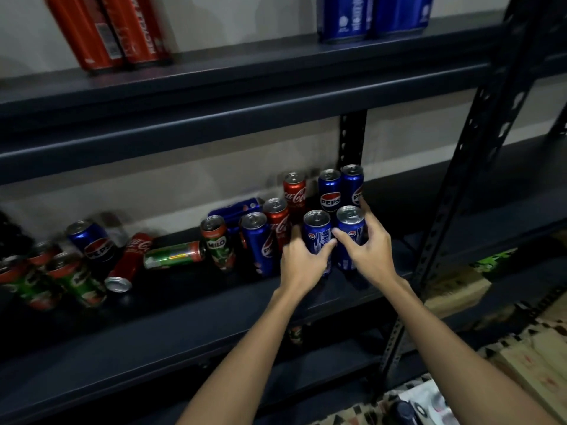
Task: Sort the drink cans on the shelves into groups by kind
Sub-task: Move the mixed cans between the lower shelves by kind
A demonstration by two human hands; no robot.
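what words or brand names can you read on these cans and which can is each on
"PEPSI": upright blue can at the back.
"Coca-Cola": upright red can at the back.
"MILO": upright green can.
"PEPS": tilted blue can on the left.
Fine print on the two cans in the left hand and right hand: too small.

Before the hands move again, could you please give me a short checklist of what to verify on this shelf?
1. Left hand grips a Pepsi can: ok.
2. Right hand grips the neighbouring Pepsi can: ok.
3. Both held cans upright: ok.
4. Two upright Pepsi cans stand right behind, same kind: ok.
5. Group free of other kinds: not ok, Coca-Cola cans stand close on its left.
6. Fallen Milo can still to be sorted: not ok.
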